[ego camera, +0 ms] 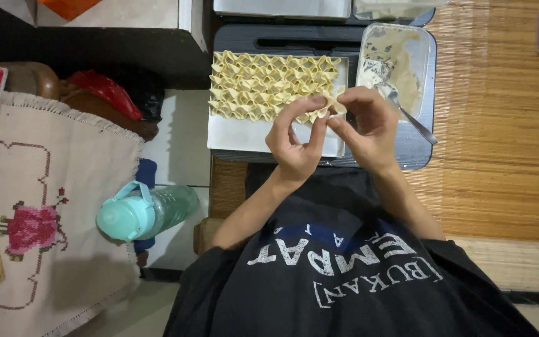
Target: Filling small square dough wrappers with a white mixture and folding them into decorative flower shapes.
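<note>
Dough piece [334,105] mostly hiding behind fingertips of left hand [294,140] & right hand [369,128]; fold shape unclear. Hands covering white tray [238,136] near edge. Above tray, two containers [282,7] getting cut by frame top. Spoon [414,118] bowl not discernible.

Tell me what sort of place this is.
Probably a home, with someone seated on the floor folding dumplings by hand. Signs: a woven mat, an embroidered cloth, and a tray of folded dumplings beside a tub of filling.
</note>
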